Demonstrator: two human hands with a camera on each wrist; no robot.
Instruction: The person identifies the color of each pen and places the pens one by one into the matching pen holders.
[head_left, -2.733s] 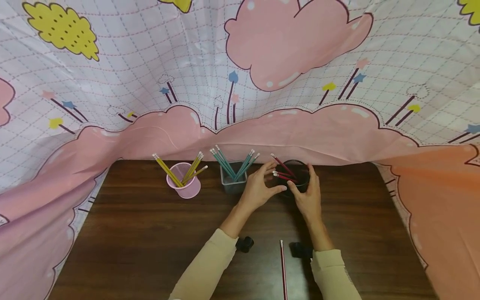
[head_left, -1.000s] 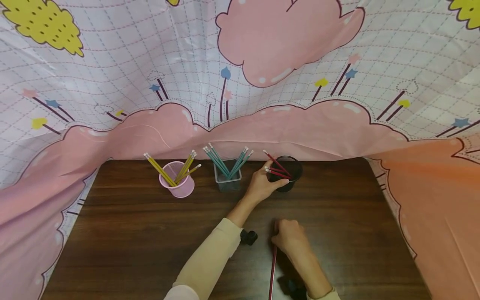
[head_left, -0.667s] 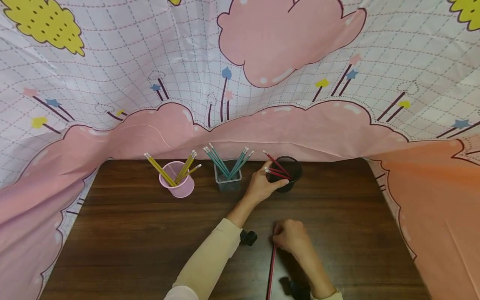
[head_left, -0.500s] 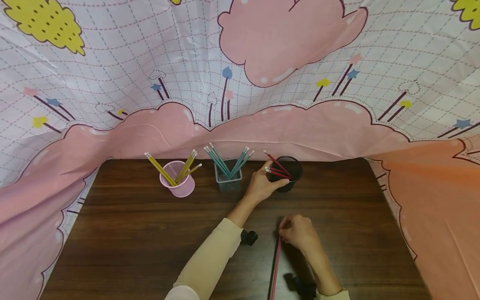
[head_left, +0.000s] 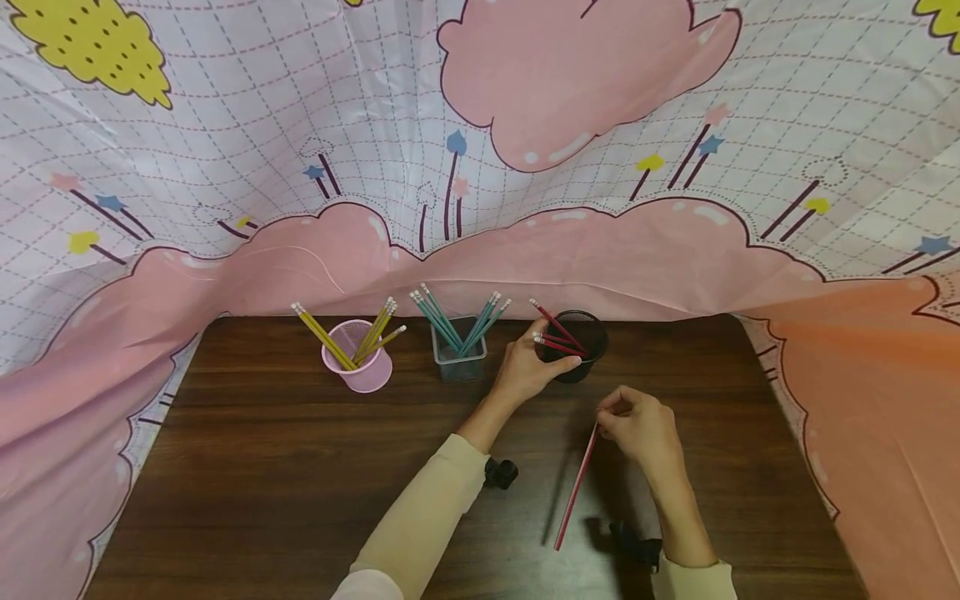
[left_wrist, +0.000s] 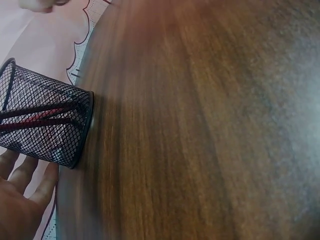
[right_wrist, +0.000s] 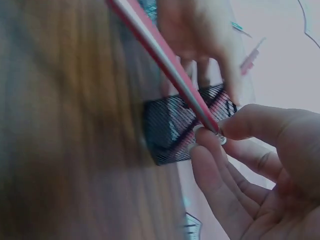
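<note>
My left hand [head_left: 521,367] holds a black mesh pencil cup [head_left: 592,342] by its left side, with the thumb at the front rim. Red pencils [head_left: 557,320] with white erasers lean left in that cup. Its mesh wall [left_wrist: 47,95] fills the left of the left wrist view, and my fingers [left_wrist: 25,172] lie against it. To the front right of the cup, my right hand [head_left: 645,429] pinches another red pencil [head_left: 576,492] by its eraser end between thumb and fingertips. That pencil hangs slanted above the tabletop, its lower end towards me, a shadow beside it.
A pink mesh cup [head_left: 367,379] with yellow pencils stands at the back left. Beside it is a square clear-grey holder [head_left: 461,367] with teal pencils. The dark wooden table [head_left: 300,475] ends at a patterned cloth [head_left: 555,267] hanging behind.
My right hand has left the black cup, taken the red pencil from the table and lifted it up and right. My left hand stays on the cup.
</note>
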